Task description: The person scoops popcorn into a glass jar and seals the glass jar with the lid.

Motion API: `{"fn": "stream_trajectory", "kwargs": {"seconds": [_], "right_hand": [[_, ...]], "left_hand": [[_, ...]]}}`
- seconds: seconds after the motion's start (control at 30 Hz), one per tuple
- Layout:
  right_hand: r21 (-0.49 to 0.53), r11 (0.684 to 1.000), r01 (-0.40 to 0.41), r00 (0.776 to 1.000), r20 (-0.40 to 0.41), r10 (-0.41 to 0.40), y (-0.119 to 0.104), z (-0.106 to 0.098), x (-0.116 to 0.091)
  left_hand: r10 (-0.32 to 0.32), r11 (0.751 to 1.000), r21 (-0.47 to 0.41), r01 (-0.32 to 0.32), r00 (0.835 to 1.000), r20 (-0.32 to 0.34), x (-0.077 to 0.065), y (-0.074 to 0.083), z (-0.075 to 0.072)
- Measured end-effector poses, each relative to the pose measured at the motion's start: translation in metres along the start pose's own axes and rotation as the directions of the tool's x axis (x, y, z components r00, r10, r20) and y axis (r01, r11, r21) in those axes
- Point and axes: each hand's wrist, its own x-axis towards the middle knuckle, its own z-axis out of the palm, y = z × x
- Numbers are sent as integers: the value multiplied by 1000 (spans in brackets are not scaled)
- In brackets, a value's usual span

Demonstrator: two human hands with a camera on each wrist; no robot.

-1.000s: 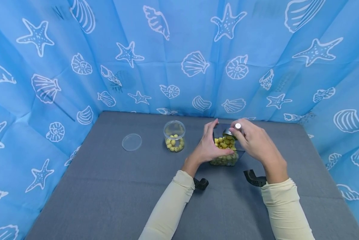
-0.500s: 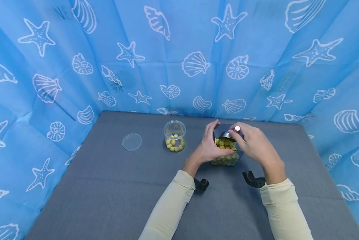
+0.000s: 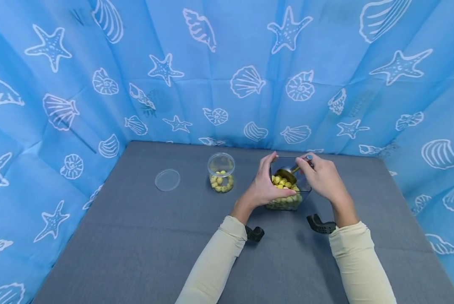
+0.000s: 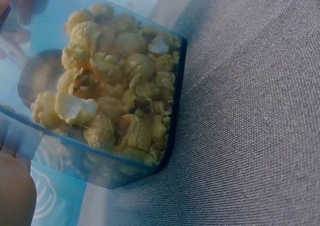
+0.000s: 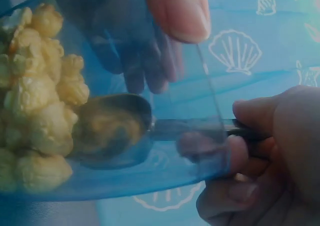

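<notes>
My left hand [image 3: 263, 188] grips a clear square container [image 3: 304, 182], thumb on the near side and fingers on the far left. Popcorn [image 3: 282, 183] fills its lower part; in the left wrist view the popcorn [image 4: 110, 81] shows through the wall. From the right, my right hand [image 3: 323, 179] holds a metal scoop [image 3: 287, 175] by its handle. The scoop's bowl is inside the container, right at the popcorn, as the right wrist view shows of the scoop [image 5: 112, 128]. The left thumb [image 5: 180, 16] lies over the container's wall there.
A round clear jar [image 3: 221, 162], partly filled with popcorn, stands left of the container. Farther left a clear round lid [image 3: 167, 180] lies flat on the grey tablecloth [image 3: 136, 236]. Behind hangs a blue curtain [image 3: 196, 97] with white shells and starfish.
The scoop has tilted and its bowl has gone lower into the container, its handle now leaning right. My right hand has turned with it. The left hand keeps its grip.
</notes>
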Motion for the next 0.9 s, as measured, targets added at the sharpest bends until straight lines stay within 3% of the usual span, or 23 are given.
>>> {"fn": "stream_trajectory", "kwargs": {"seconds": [0.23,0.5,0.7,0.9], "right_hand": [[78,990,-117,992,-33,119,7,4,5],[119,982,-145,986,-65,153,9,7,8],[137,968,-209,969,-103,224,12,9,6],[165,959,-229,967,-75,244,16,7,4]], "left_hand": [[11,1000,-15,-12,1000,-13,1,0,-1],[4,1000,-2,-4,1000,-12,1,-1,-2],[3,1000,-9,-3,1000,-9,1,-3,0],[8,999,-31,-9,1000,-8,1,-4,2]]}}
